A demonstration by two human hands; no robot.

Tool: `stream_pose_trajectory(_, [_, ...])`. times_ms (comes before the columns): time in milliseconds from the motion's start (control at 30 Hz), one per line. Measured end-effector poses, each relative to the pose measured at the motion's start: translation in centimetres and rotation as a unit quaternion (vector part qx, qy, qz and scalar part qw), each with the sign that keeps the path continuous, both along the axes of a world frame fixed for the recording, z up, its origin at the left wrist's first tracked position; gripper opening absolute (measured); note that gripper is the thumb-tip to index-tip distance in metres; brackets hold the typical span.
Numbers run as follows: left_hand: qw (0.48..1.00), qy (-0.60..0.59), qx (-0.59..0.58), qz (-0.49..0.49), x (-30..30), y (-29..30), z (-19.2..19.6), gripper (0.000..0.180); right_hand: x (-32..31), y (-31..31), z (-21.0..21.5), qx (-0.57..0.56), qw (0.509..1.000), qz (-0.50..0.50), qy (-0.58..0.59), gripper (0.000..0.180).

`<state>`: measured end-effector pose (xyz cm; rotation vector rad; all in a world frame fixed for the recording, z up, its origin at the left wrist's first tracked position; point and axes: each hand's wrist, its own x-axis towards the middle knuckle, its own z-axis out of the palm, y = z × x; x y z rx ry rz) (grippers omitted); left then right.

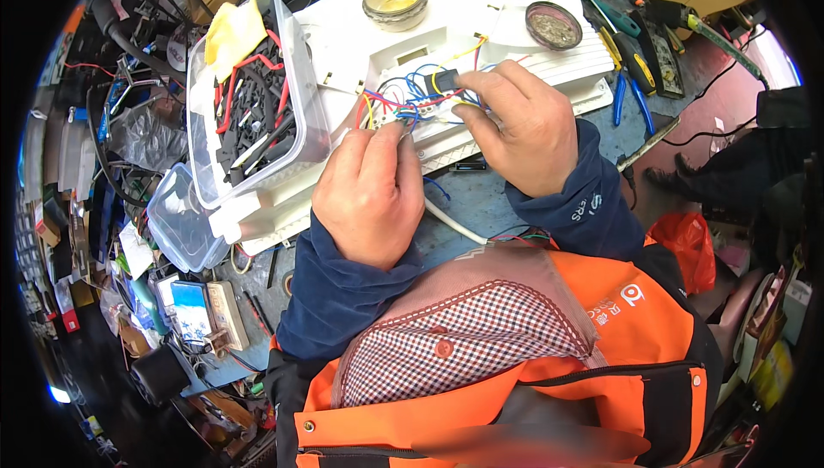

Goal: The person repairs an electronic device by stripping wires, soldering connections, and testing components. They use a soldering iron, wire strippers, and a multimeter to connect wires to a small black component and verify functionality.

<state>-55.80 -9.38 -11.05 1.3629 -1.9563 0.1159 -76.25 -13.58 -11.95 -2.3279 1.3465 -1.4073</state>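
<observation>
A large white plastic appliance housing (343, 47) lies on the bench with its wiring exposed. Over its near edge, my left hand (369, 193) is closed, its fingertips pinching thin wires; the exact spot is hidden by the fingers. My right hand (524, 129) has thumb and index finger curled around blue wires, the index tip against a small black block (442, 82) with a yellow wire looped over it. Between both hands runs a tangle of blue, red and yellow wires (403, 109) with small connectors.
At left stands a clear plastic bin (322, 124) full of black and red pieces, a yellow cloth (234, 36) on its corner. Its clear lid (184, 223) lies nearby. Blue-handled pliers (631, 100) and screwdrivers lie right. A round glass-like dish (395, 3) sits on the housing.
</observation>
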Motion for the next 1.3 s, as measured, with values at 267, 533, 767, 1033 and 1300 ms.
stream_pose_trajectory(267, [0.989, -0.108, 0.098, 0.024, -0.8, -0.3, 2.1, 0.044, 0.9, -2.5, -1.2, -0.062, 0.986, -0.059, 0.143, 0.013])
stream_pose_trajectory(533, [0.981, -0.131, 0.142, 0.031, -0.4, -1.2, 2.3, 0.035, 0.2, -1.5, 0.5, 0.020, 0.998, 0.009, 0.065, 0.035])
stream_pose_trajectory(767, [0.987, -0.064, 0.140, 0.053, -0.5, -1.3, 2.2, 0.023, -2.1, 0.4, 1.5, 0.024, 0.998, -0.018, -0.060, 0.023])
stream_pose_trajectory(1033, [0.996, -0.004, 0.084, 0.029, -0.9, -0.3, 1.5, 0.035, -3.3, 3.4, -1.6, 0.165, 0.982, -0.021, -0.091, 0.014])
stream_pose_trajectory(1300, [0.993, 0.008, 0.025, -0.113, -2.4, 0.6, 0.7, 0.032, -2.1, 2.5, -3.6, 0.092, 0.994, -0.054, -0.038, 0.011])
